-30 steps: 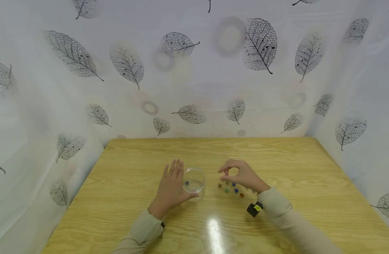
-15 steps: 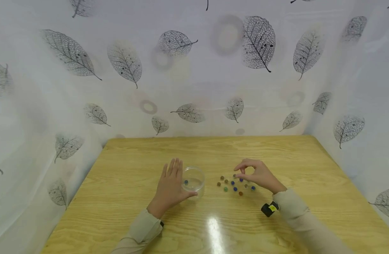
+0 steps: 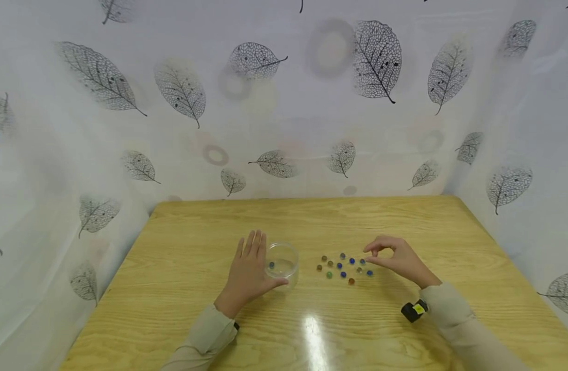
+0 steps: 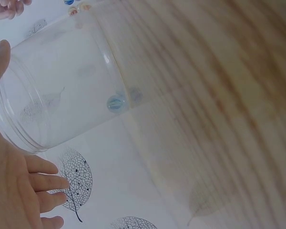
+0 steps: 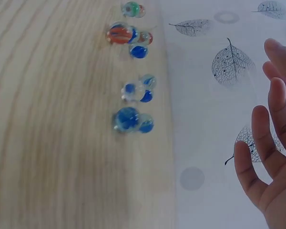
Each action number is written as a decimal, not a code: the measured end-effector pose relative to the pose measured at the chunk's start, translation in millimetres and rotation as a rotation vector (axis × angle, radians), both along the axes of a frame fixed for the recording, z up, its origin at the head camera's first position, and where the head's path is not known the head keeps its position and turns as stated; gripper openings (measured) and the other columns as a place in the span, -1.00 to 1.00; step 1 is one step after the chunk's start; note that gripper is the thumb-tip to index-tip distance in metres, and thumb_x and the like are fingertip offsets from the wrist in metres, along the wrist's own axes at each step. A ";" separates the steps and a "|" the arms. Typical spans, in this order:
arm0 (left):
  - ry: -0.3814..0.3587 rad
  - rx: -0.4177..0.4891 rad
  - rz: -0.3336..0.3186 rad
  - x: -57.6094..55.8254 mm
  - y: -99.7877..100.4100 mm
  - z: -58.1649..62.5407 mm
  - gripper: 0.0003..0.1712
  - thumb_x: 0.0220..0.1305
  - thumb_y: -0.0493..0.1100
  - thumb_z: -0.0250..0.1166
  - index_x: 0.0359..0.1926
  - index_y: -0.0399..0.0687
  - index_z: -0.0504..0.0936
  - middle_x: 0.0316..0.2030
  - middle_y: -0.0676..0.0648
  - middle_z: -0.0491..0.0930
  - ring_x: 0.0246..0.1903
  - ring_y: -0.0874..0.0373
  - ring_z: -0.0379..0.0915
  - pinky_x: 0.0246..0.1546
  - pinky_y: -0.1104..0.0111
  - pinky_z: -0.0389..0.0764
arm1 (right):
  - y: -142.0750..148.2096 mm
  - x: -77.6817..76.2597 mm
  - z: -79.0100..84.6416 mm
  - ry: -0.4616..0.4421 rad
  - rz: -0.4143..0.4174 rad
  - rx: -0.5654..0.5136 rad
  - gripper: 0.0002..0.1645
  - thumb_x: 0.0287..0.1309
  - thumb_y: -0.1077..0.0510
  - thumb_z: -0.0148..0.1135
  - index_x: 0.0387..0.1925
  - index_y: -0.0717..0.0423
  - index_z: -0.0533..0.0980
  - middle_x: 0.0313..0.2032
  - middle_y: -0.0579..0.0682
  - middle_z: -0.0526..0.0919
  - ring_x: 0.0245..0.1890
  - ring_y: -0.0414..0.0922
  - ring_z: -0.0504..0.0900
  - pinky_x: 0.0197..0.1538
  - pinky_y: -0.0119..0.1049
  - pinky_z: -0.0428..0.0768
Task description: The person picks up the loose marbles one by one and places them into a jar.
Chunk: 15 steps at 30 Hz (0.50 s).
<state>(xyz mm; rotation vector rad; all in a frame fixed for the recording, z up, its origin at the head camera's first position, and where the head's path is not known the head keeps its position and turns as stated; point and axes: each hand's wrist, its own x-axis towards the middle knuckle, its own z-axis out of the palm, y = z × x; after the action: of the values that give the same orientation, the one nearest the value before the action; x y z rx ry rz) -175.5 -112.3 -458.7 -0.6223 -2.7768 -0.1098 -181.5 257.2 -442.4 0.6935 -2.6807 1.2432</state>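
My left hand (image 3: 250, 275) stands beside a clear round jar (image 3: 289, 256), its fingers straight along the left side and its thumb across the near side. In the left wrist view the thumb lies close to the threaded rim of the jar (image 4: 62, 95). One blue marble (image 4: 116, 103) lies on the jar's bottom. Over the right edge of a loose group of marbles hovers my right hand (image 3: 397, 257), thumb and index finger bent toward each other. The right wrist view shows its fingers (image 5: 261, 138) loosely spread with nothing between them, and a blue marble (image 5: 127, 118) nearby.
Several blue, green, brown and orange marbles lie on the wooden table (image 3: 196, 226), among them a green marble (image 3: 329, 274) and an orange marble (image 3: 351, 281). A leaf-patterned curtain (image 3: 284, 118) surrounds the table at the back and sides.
My right hand has moved right across the marbles to their right edge, uncovering several that it hid. The left hand and the jar stay in place.
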 end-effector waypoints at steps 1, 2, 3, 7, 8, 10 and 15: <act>0.004 -0.001 -0.001 0.2 0.1 0.3 0.39 -0.18 0.61 0.15 0.38 -0.39 0.09 0.38 -0.33 0.13 0.41 -0.16 0.01 0.41 -0.02 0.06 | 1.9 0.6 -1.7 -0.006 -0.006 0.003 -0.79 0.04 0.23 0.34 -0.22 0.05 0.63 -0.46 -0.20 0.57 -0.37 -0.36 0.51 -0.21 -0.21 0.56; 0.006 -0.002 0.000 0.7 0.2 0.9 0.39 -0.18 0.61 0.14 0.38 -0.39 0.10 0.38 -0.32 0.14 0.41 -0.16 0.01 0.41 -0.02 0.05 | 3.5 1.3 -3.1 -0.012 -0.007 0.005 -0.79 0.04 0.22 0.34 -0.21 0.08 0.63 -0.46 -0.20 0.57 -0.37 -0.36 0.50 -0.21 -0.21 0.56; 0.009 -0.001 -0.002 1.2 0.3 1.7 0.38 -0.18 0.61 0.14 0.37 -0.39 0.10 0.38 -0.33 0.15 0.41 -0.16 0.02 0.41 -0.02 0.06 | 5.0 1.7 -4.7 -0.016 -0.007 0.008 -0.78 0.04 0.23 0.34 -0.21 0.10 0.63 -0.46 -0.20 0.57 -0.38 -0.36 0.50 -0.21 -0.22 0.56; 0.004 0.003 -0.001 2.5 0.8 4.0 0.38 -0.19 0.61 0.15 0.37 -0.39 0.11 0.38 -0.32 0.13 0.41 -0.17 0.02 0.41 -0.02 0.05 | 9.8 2.7 -9.6 -0.034 0.003 0.009 -0.79 0.04 0.23 0.34 -0.21 0.11 0.63 -0.47 -0.19 0.58 -0.43 -0.32 0.49 -0.27 -0.31 0.52; 0.001 0.003 0.000 2.5 0.8 4.2 0.38 -0.18 0.61 0.15 0.37 -0.39 0.10 0.39 -0.32 0.12 0.41 -0.17 0.02 0.41 -0.02 0.05 | 10.9 2.8 -10.7 -0.039 0.007 0.008 -0.80 0.04 0.23 0.34 -0.22 0.11 0.64 -0.47 -0.18 0.58 -0.45 -0.31 0.48 -0.30 -0.32 0.51; -0.003 0.000 0.002 2.3 0.8 4.0 0.38 -0.18 0.61 0.15 0.38 -0.39 0.10 0.39 -0.32 0.10 0.41 -0.17 0.01 0.41 -0.02 0.04 | 12.7 3.0 -13.1 -0.052 0.014 0.002 -0.81 0.03 0.24 0.34 -0.24 0.11 0.64 -0.48 -0.17 0.58 -0.48 -0.30 0.47 -0.36 -0.37 0.46; 0.008 -0.007 0.002 1.5 0.6 2.4 0.39 -0.19 0.61 0.15 0.38 -0.39 0.10 0.39 -0.31 0.11 0.40 -0.16 0.03 0.41 -0.02 0.06 | 17.2 1.9 -20.1 -0.094 0.056 0.001 -0.82 0.03 0.23 0.34 -0.25 0.16 0.64 -0.51 -0.13 0.55 -0.53 -0.30 0.41 -0.48 -0.41 0.37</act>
<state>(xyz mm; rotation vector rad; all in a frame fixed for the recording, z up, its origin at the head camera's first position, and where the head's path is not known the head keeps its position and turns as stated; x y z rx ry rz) -173.9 -111.7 -456.3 -0.6200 -2.7712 -0.0974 -179.6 274.4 -462.5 0.7325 -2.7546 1.3194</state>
